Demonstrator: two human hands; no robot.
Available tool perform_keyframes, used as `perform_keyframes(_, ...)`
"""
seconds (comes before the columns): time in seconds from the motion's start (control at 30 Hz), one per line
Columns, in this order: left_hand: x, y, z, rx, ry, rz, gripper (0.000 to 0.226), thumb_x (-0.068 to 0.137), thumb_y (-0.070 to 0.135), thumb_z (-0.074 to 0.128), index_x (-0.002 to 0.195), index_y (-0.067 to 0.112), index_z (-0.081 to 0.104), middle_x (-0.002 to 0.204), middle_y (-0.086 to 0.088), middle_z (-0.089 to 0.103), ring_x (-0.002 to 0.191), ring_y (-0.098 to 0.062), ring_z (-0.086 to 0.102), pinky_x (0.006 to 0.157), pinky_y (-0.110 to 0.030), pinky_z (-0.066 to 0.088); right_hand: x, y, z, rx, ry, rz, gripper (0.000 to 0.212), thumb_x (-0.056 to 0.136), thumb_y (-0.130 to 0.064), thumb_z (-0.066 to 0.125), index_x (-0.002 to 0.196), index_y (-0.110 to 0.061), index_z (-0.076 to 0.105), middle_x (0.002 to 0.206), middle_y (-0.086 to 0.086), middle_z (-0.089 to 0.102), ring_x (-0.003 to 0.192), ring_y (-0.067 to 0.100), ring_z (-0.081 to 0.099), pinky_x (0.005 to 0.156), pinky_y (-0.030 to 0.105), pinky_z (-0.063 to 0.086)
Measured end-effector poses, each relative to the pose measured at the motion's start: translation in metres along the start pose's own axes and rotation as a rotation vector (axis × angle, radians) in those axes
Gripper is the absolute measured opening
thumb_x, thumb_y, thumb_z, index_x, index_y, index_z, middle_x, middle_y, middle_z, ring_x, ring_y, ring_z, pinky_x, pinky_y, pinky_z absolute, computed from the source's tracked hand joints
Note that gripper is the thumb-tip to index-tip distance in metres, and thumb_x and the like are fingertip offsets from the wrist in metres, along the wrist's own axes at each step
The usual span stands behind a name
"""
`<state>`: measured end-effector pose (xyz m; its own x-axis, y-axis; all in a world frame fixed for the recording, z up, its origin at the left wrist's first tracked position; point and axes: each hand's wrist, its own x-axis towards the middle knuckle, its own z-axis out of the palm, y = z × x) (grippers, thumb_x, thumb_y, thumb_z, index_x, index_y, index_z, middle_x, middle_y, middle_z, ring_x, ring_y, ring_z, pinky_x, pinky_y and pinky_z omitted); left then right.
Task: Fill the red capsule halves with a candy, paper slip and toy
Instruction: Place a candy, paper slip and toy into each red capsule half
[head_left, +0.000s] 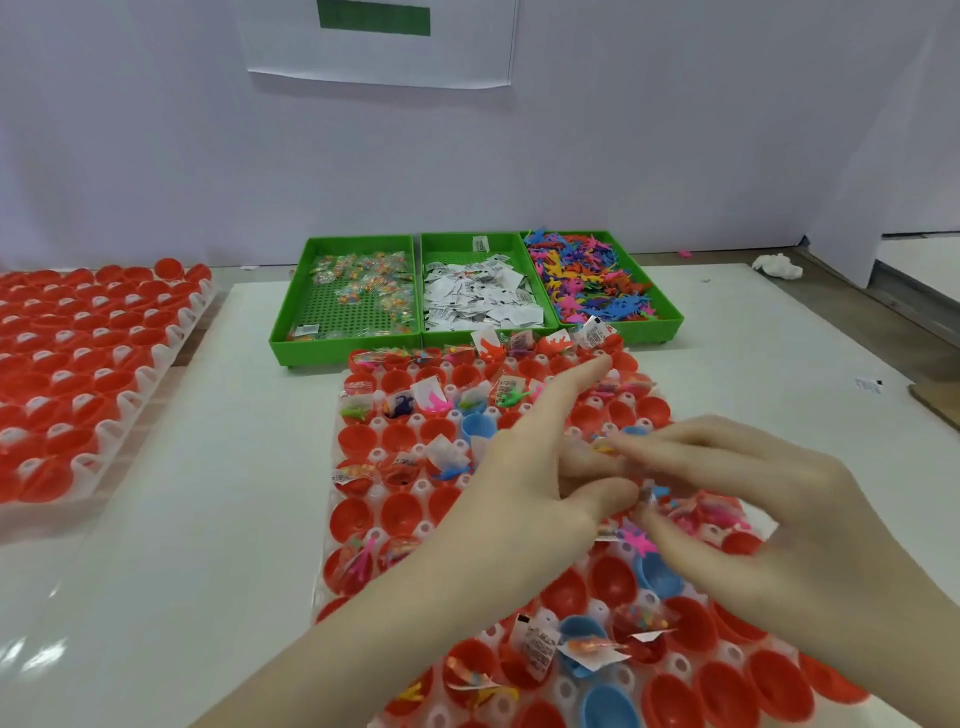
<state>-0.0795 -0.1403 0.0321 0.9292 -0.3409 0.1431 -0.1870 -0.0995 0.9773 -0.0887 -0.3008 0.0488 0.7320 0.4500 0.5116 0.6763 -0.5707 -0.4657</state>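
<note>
Head view: left hand (540, 467) and right hand (727, 483) meet over the tray of red capsule halves (400, 512), fingers pinching small pieces, blurred, contents unclear. Risk: a fumbled handover drops items into already filled or blue cups.

A pale wall (156, 130) stands behind the white table (208, 467). A white sheet (379, 57) with a green band (373, 18) hangs on it. At right a white panel (893, 156) juts forward. Soft, even light.
</note>
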Motion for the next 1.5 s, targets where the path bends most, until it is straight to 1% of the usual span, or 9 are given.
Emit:
perform_keyframes(0.17,-0.003,-0.007,0.018,0.087,-0.044,-0.002,0.075,0.088,0.001,0.057,0.128,0.054,0.024,0.077,0.018,0.065,0.07,-0.001,0.064,0.072,-0.013,0.05,-0.023,0.005,0.005,-0.084,0.038,0.07,0.035,0.061,-0.008,0.069,0.095,-0.019,0.073,0.095,-0.017,0.065,0.088,-0.005,0.06,0.078,0.007,0.047)
perform_keyframes(0.37,0.003,-0.002,0.032,0.148,-0.09,-0.03,0.071,0.087,0.005,0.06,0.134,0.046,0.026,0.107,0.015,0.053,0.055,0.002,0.057,0.059,-0.008,0.042,-0.034,0.009,-0.013,0.273,-0.032,0.326,0.031,0.056,-0.015,0.078,0.082,-0.032,0.073,0.074,-0.014,0.069,0.064,0.007,0.065,0.063,0.015,0.051)
perform_keyframes(0.57,0.007,-0.002,0.044,0.215,-0.186,0.039,0.059,0.086,0.001,0.059,0.134,0.029,0.039,0.106,0.009,0.05,0.09,-0.012,0.06,0.087,-0.025,0.05,-0.034,0.01,-0.013,0.24,-0.09,0.454,0.035,0.055,0.008,0.071,0.075,-0.021,0.07,0.074,-0.007,0.068,0.06,0.01,0.061,0.062,0.026,0.052)
perform_keyframes(0.77,0.008,-0.015,0.04,0.16,-0.244,-0.084,0.037,0.085,0.006,0.063,0.112,0.028,0.054,0.125,0.003,0.051,0.104,-0.012,0.06,0.085,-0.024,0.052,-0.041,0.015,-0.009,0.104,-0.149,0.465,0.036,0.055,0.01,0.073,0.059,-0.026,0.068,0.063,-0.013,0.066,0.057,0.009,0.06,0.056,0.018,0.049)
perform_keyframes(1.03,-0.005,-0.014,0.024,0.669,-0.213,0.191,0.023,0.087,0.03,0.061,0.107,0.02,0.065,0.096,0.013,0.056,0.095,-0.004,0.051,0.085,-0.028,0.044,-0.035,0.022,-0.006,-0.08,-0.441,0.478,0.049,0.068,-0.013,0.079,0.077,-0.056,0.057,0.08,-0.013,0.068,0.074,0.004,0.059,0.067,0.007,0.039)
perform_keyframes(1.17,-0.017,-0.013,0.025,0.951,-0.25,0.342,0.03,0.086,0.046,0.056,0.105,0.024,0.065,0.094,0.01,0.061,0.088,-0.007,0.043,0.073,-0.025,0.024,-0.028,0.02,-0.001,-0.207,-0.573,0.492,0.028,0.09,-0.026,0.057,0.117,-0.03,0.063,0.114,-0.015,0.058,0.106,0.003,0.055,0.078,0.004,0.03)
perform_keyframes(1.27,-0.021,-0.014,0.028,1.064,-0.265,0.349,0.023,0.092,0.038,0.048,0.101,0.024,0.065,0.094,0.007,0.061,0.094,-0.013,0.047,0.075,-0.026,0.022,-0.032,0.025,0.001,-0.322,-0.638,0.306,0.032,0.092,-0.015,0.052,0.124,-0.015,0.058,0.088,-0.001,0.057,0.067,-0.013,0.058,0.062,0.003,0.039)
perform_keyframes(1.43,-0.023,-0.018,0.028,1.201,-0.292,0.367,0.01,0.073,0.035,0.065,0.064,0.03,0.065,0.06,0.016,0.06,0.064,-0.005,0.055,0.06,-0.018,0.036,-0.046,0.017,0.005,-0.274,-0.497,0.3,0.027,0.08,-0.012,0.057,0.093,-0.03,0.072,0.081,-0.012,0.062,0.083,0.006,0.054,0.072,0.027,0.046)
perform_keyframes(1.5,-0.023,-0.019,0.028,1.192,-0.277,0.383,0.012,0.073,0.035,0.063,0.064,0.029,0.067,0.06,0.016,0.06,0.063,-0.006,0.055,0.06,-0.019,0.039,-0.043,0.017,0.003,-0.222,-0.411,0.38,0.032,0.073,-0.011,0.069,0.096,-0.034,0.072,0.07,-0.025,0.062,0.082,0.004,0.057,0.068,0.017,0.045)
